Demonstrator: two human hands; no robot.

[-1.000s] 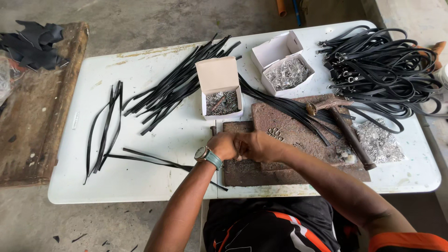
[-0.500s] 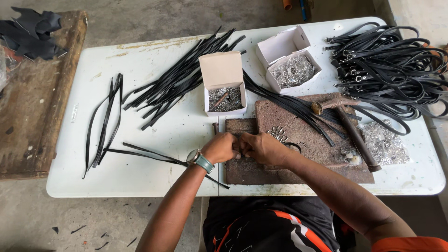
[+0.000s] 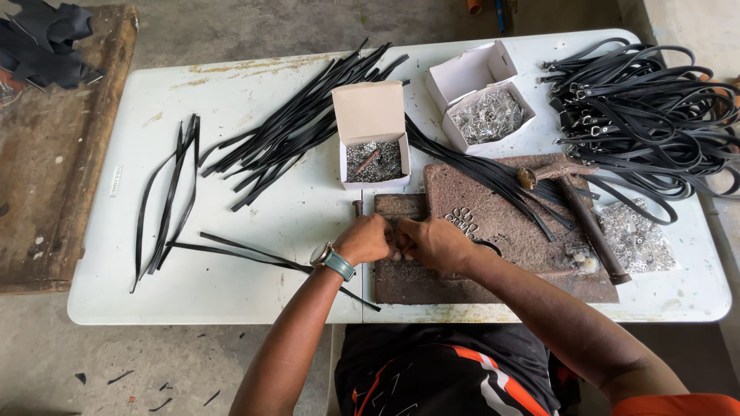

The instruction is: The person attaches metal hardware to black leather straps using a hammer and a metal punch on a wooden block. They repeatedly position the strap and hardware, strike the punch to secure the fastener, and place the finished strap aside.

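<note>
- At the far left of the frame a worn wooden bench (image 3: 54, 154) stands beside the white tabletop (image 3: 231, 300), well apart from the hands.
- Left of centre, a few loose black strips (image 3: 166, 192) lie with their long axis running up and down the frame; one thin strip (image 3: 254, 258) slants from there toward the left hand (image 3: 368, 240), passing under the wrist with the watch (image 3: 333, 260).
- The left hand and the right hand (image 3: 435, 243) meet knuckle to knuckle at the near left edge of the brown work block (image 3: 493, 231). Both sets of fingers are curled tight around something small between them; what it is cannot be told.
- Just above the hands sits an open box of small metal parts (image 3: 374, 158), nearer the left hand.
- Right of the hands, a hammer (image 3: 578, 208) lies slantwise on the block, nearer the right hand.
- At the far right lies a heap of finished black straps (image 3: 647, 108).
</note>
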